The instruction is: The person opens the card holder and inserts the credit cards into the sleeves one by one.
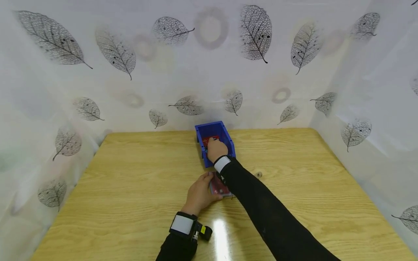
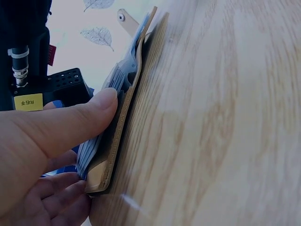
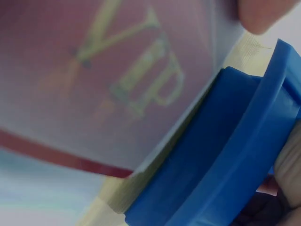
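Observation:
My left hand (image 1: 200, 193) holds a card holder lying opened on the table, its thumb over the clear sleeves and its fingers along the side. The tan cover (image 2: 126, 113) and a stack of sleeves (image 2: 96, 146) show in the left wrist view. In the right wrist view, a red card (image 3: 127, 70) lettered "VIP" lies in a sleeve. My right hand (image 1: 217, 150) reaches down into a blue bin (image 1: 231, 143), close over a red card (image 1: 205, 140) there. Its fingertips are mostly hidden, and I cannot tell whether they pinch anything.
The bin stands at the table's back edge, near the leaf-printed curtain (image 1: 140, 116). A strap end with a metal snap (image 2: 127, 20) sticks out past the card holder. The right sleeve (image 1: 261, 203) crosses over part of the holder. Wooden table (image 1: 147, 174) extends on both sides.

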`<state>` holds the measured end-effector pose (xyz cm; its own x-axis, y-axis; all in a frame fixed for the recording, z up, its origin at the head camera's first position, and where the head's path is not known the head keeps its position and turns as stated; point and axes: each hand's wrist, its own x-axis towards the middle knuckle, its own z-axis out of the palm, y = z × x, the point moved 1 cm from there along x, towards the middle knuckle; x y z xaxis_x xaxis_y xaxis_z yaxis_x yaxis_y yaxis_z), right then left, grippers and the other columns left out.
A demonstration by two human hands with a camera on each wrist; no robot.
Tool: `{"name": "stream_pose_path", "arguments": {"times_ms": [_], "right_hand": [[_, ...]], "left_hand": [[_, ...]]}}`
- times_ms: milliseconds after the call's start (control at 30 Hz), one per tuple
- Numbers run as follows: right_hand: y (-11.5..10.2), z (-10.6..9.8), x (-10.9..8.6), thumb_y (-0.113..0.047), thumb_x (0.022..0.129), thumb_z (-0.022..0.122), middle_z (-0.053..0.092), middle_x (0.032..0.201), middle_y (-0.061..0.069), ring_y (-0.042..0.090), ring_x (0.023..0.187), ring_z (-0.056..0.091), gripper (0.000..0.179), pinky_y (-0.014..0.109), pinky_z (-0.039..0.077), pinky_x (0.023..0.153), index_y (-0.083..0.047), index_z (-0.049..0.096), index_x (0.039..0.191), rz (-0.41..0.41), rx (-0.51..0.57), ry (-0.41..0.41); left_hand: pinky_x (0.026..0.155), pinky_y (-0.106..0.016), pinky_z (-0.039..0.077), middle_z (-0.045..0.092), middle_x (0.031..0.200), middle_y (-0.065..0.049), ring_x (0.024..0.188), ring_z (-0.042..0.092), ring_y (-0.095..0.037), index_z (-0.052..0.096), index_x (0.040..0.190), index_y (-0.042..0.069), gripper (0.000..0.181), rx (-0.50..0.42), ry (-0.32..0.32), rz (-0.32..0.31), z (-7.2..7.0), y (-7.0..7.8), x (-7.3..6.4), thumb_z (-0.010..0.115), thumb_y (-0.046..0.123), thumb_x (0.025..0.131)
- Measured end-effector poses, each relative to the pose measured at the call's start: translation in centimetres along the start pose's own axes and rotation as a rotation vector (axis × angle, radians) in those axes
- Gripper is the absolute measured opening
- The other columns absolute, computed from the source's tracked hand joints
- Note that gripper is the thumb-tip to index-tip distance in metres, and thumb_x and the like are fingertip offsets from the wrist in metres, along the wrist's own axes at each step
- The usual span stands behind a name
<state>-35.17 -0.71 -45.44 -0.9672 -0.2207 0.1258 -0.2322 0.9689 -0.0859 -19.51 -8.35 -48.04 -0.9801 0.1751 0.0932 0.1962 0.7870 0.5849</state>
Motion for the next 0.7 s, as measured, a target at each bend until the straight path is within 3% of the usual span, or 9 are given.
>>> {"name": "stream_pose_path", "arguments": {"times_ms": [167,267,367,500,600,700], "right_hand": [[0.8,-0.9,-0.5,-0.017,0.092,0.063,0.071,0.093,0.017,0.028,0.076,0.070,0.037,0.041,0.058,0.065,0.001,0.060,0.124,-0.039,-0.049,0.029],[1.5,-1.8,-0.7,-0.012,0.092,0.062,0.071,0.086,0.017,0.029,0.072,0.069,0.032,0.040,0.057,0.061,0.002,0.062,0.121,-0.051,0.023,0.038],[2.4,-3.2,-0.8,-0.005,0.089,0.061,0.070,0.086,0.018,0.029,0.072,0.068,0.030,0.038,0.055,0.061,0.003,0.062,0.119,-0.056,0.192,0.011],[4.0,-5.2,-1.5,0.001,0.087,0.056,0.069,0.101,0.018,0.027,0.080,0.064,0.036,0.035,0.050,0.068,0.002,0.059,0.123,-0.040,0.451,-0.019],[6.0,-6.3,-3.0,-0.001,0.090,0.054,0.066,0.112,0.019,0.026,0.087,0.062,0.036,0.032,0.050,0.071,0.002,0.059,0.126,0.011,0.625,-0.013],[8.0,-6.9,-5.0,-0.001,0.093,0.054,0.063,0.112,0.021,0.027,0.092,0.062,0.030,0.033,0.054,0.075,0.005,0.059,0.123,0.077,0.877,-0.058]], "left_hand": [[0.098,-0.046,0.046,0.049,0.142,-0.017,0.124,0.052,-0.035,0.053,0.138,0.001,0.083,0.004,-0.002,0.002,0.4,0.0,0.0,0.086,0.038,0.071],[0.098,-0.046,0.046,0.049,0.142,-0.017,0.124,0.052,-0.036,0.052,0.139,0.002,0.084,0.005,0.001,-0.008,0.5,0.0,0.1,0.086,0.038,0.071],[0.099,-0.047,0.045,0.048,0.143,-0.018,0.125,0.051,-0.037,0.053,0.139,0.003,0.084,0.005,-0.002,-0.022,0.4,-0.1,0.1,0.087,0.038,0.070],[0.100,-0.048,0.044,0.047,0.144,-0.018,0.126,0.050,-0.037,0.052,0.140,0.003,0.085,-0.006,-0.015,-0.030,0.1,-0.5,0.2,0.086,0.038,0.070],[0.103,-0.049,0.042,0.045,0.146,-0.018,0.129,0.047,-0.037,0.050,0.141,0.003,0.085,-0.025,-0.037,-0.033,0.2,-0.5,0.4,0.086,0.037,0.071],[0.105,-0.050,0.039,0.043,0.148,-0.018,0.132,0.043,-0.038,0.048,0.143,0.003,0.085,-0.054,-0.065,-0.051,0.1,-0.4,0.6,0.085,0.034,0.073]]}}
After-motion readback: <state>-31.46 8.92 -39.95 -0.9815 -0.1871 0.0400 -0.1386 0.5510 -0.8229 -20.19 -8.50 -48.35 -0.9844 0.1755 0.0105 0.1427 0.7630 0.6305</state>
